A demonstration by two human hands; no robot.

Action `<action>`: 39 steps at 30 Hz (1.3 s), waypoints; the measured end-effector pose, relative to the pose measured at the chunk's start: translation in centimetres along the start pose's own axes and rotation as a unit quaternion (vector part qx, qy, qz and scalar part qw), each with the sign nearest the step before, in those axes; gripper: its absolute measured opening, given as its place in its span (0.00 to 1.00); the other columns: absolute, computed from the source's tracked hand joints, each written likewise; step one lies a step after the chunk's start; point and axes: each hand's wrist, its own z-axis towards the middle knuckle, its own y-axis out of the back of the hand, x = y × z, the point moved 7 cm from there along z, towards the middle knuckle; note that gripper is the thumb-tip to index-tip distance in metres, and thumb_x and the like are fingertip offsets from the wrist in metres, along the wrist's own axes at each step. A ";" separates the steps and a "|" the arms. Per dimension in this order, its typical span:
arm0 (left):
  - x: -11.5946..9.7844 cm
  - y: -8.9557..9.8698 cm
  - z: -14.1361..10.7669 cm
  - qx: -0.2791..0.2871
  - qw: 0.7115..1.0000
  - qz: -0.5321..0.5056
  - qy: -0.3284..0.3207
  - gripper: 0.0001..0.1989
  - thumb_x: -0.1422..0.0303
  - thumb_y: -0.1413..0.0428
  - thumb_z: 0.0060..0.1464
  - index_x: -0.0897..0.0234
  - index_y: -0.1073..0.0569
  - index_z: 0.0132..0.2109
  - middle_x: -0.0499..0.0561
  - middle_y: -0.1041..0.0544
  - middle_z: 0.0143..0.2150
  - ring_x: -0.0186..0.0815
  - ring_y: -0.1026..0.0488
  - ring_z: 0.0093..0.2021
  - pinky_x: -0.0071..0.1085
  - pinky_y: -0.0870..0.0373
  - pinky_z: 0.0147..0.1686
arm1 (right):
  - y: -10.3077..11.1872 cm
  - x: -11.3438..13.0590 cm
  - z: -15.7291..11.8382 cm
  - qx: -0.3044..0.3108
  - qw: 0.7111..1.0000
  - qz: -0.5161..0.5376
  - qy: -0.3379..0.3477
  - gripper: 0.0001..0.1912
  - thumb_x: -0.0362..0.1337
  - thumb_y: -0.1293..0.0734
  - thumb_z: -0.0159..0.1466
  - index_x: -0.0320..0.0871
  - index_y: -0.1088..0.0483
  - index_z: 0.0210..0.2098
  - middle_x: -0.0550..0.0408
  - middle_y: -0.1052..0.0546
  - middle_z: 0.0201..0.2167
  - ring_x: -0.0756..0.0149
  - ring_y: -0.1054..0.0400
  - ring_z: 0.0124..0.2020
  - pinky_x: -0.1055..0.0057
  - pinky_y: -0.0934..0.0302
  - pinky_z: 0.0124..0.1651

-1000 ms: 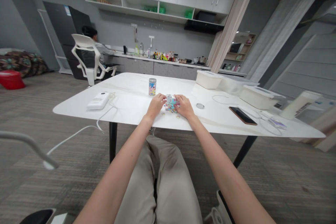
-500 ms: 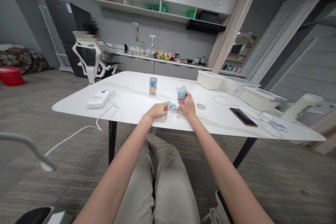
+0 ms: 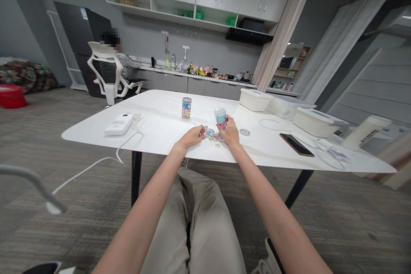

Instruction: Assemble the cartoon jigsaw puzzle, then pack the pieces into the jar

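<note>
So the right hand (image 3: 230, 132) has its fingers wrapped round the lower part of a small jar (image 3: 220, 115), pretty much upright, just behind a pile of little colourful pieces (image 3: 210, 134) on the white tabletop (image 3: 157, 111). Can't tell if the jar's bottom is touching down or hovering, and it's too small to see if anything's inside. The left hand (image 3: 193, 136) sits at the left side of the pile with its fingers curled in; no way to tell whether they're pinching a piece. Biggest worry imo is the pieces: they're tiny and loose, so a careless sweep of either hand could scatter them, and one stray piece (image 3: 217, 146) lies out toward the near edge, where a brush from the right wrist might send it onto the floor (image 3: 96, 188). The jar looks smooth, so a loose grip could let it slip and tip over. The lid (image 3: 244, 132) lies just right of the right hand, easy to knock with a knuckle. The second jar (image 3: 186, 108) stands farther back, probably safe unless the left arm reaches forward carelessly.
</note>
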 end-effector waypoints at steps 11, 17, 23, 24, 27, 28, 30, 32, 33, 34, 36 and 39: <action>0.9 1.5 -0.1 -0.096 0.994 -0.008 0.049 0.06 0.76 0.49 0.55 0.61 0.34 0.40 0.52 0.23 0.37 0.39 0.26 0.40 0.33 0.32 0.41 | -0.5 0.8 -0.1 0.036 0.999 0.006 0.040 0.29 0.42 0.36 0.62 0.39 0.44 0.59 0.41 0.29 0.49 0.51 0.34 0.50 0.54 0.38 0.54; 1.0 2.9 0.0 -0.163 0.984 -0.052 0.057 0.04 0.74 0.50 0.57 0.61 0.35 0.39 0.51 0.25 0.36 0.36 0.28 0.39 0.31 0.33 0.41 | -0.4 2.2 -0.2 0.083 0.993 -0.031 0.076 0.27 0.38 0.35 0.61 0.39 0.41 0.59 0.42 0.29 0.49 0.50 0.35 0.49 0.55 0.38 0.51; 0.1 3.8 0.4 -0.214 0.976 -0.047 0.009 0.07 0.76 0.55 0.57 0.63 0.35 0.38 0.52 0.28 0.39 0.35 0.31 0.41 0.33 0.33 0.43 | -0.5 2.9 -0.3 0.114 0.986 -0.068 0.103 0.27 0.34 0.34 0.60 0.39 0.39 0.59 0.42 0.29 0.51 0.50 0.36 0.51 0.55 0.39 0.51; 0.0 3.8 0.4 -0.220 0.975 -0.044 -0.001 0.07 0.77 0.55 0.57 0.63 0.34 0.39 0.52 0.28 0.39 0.35 0.31 0.41 0.33 0.33 0.44 | -0.6 3.0 -0.4 0.120 0.984 -0.072 0.110 0.27 0.33 0.34 0.60 0.39 0.39 0.58 0.42 0.29 0.51 0.50 0.36 0.51 0.56 0.39 0.52; -0.4 3.8 0.4 -0.217 0.975 -0.041 -0.020 0.09 0.79 0.55 0.56 0.63 0.34 0.39 0.51 0.29 0.39 0.35 0.31 0.42 0.34 0.32 0.45 | -1.0 3.4 -0.5 0.136 0.979 -0.073 0.134 0.27 0.31 0.34 0.59 0.41 0.38 0.58 0.44 0.29 0.52 0.52 0.36 0.53 0.57 0.39 0.53; -0.5 3.7 0.4 -0.212 0.976 -0.042 -0.023 0.09 0.79 0.55 0.56 0.63 0.34 0.39 0.51 0.29 0.39 0.35 0.31 0.42 0.34 0.32 0.45 | -1.1 3.5 -0.5 0.140 0.977 -0.070 0.142 0.27 0.31 0.34 0.59 0.42 0.38 0.58 0.44 0.29 0.52 0.52 0.36 0.53 0.57 0.39 0.53; -0.7 3.6 0.4 -0.204 0.977 -0.045 -0.029 0.09 0.79 0.55 0.57 0.62 0.34 0.40 0.51 0.29 0.40 0.35 0.30 0.43 0.34 0.31 0.46 | -1.2 3.8 -0.6 0.147 0.975 -0.065 0.156 0.27 0.31 0.34 0.59 0.42 0.38 0.58 0.44 0.29 0.53 0.52 0.36 0.54 0.57 0.40 0.53; -1.0 3.6 0.3 -0.203 0.977 -0.047 -0.036 0.09 0.79 0.54 0.57 0.62 0.35 0.40 0.51 0.29 0.41 0.35 0.30 0.44 0.33 0.31 0.46 | -1.3 4.0 -0.7 0.149 0.973 -0.060 0.167 0.27 0.31 0.33 0.60 0.42 0.38 0.58 0.44 0.29 0.53 0.52 0.36 0.54 0.57 0.40 0.53; -1.1 3.6 0.3 -0.203 0.977 -0.046 -0.040 0.09 0.79 0.54 0.57 0.63 0.35 0.40 0.51 0.28 0.42 0.35 0.30 0.45 0.34 0.31 0.47 | -1.3 4.1 -0.7 0.149 0.972 -0.058 0.171 0.26 0.31 0.33 0.60 0.41 0.38 0.58 0.44 0.29 0.53 0.53 0.36 0.54 0.58 0.40 0.53; -1.2 3.6 0.2 -0.203 0.977 -0.043 -0.043 0.09 0.79 0.53 0.56 0.63 0.34 0.41 0.52 0.28 0.42 0.35 0.30 0.45 0.34 0.31 0.48 | -1.3 4.2 -0.7 0.149 0.972 -0.057 0.172 0.26 0.31 0.33 0.60 0.41 0.38 0.58 0.44 0.29 0.53 0.53 0.36 0.54 0.58 0.40 0.53; -1.5 3.6 0.2 -0.200 0.978 -0.036 -0.049 0.09 0.80 0.52 0.56 0.63 0.34 0.41 0.52 0.28 0.42 0.35 0.30 0.46 0.34 0.32 0.50 | -1.2 4.2 -0.7 0.150 0.972 -0.056 0.171 0.26 0.32 0.33 0.60 0.41 0.38 0.58 0.44 0.29 0.53 0.53 0.36 0.54 0.58 0.40 0.53; -1.6 3.8 0.2 -0.204 0.978 -0.019 -0.048 0.10 0.81 0.53 0.56 0.62 0.35 0.41 0.52 0.28 0.43 0.36 0.30 0.47 0.35 0.33 0.51 | -1.1 4.3 -0.7 0.149 0.973 -0.056 0.167 0.26 0.32 0.34 0.60 0.42 0.38 0.58 0.44 0.29 0.52 0.52 0.36 0.54 0.57 0.40 0.53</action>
